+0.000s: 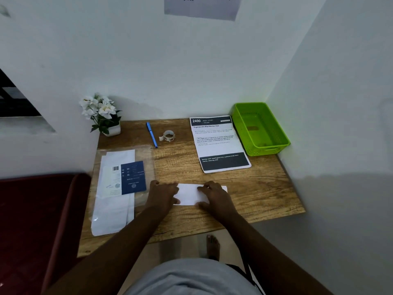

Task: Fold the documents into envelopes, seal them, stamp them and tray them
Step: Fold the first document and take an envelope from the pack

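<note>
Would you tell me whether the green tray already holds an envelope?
No, the green tray at the desk's far right corner has nothing inside it.

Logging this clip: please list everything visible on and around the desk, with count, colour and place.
Desk: one, wood grain, in the wall corner.
Folded paper: one, white, front centre, under both hands.
Printed sheet: one, white with black blocks, back right, beside the tray.
Tray: one, green, back right corner, nothing seen inside.
Envelope pack: one, clear wrap, white with a blue label, left side.
Pen: one, blue, back centre.
Tape roll: one, pale, right of the pen.
Flower pot: one, white flowers, back left corner.
Wall notice: one, white, top, cut off.
Red seat: one, left of the desk.
Left hand: pressing the paper's left end.
Right hand: pressing its right part.
Foot: one, bare, below the desk.
</note>
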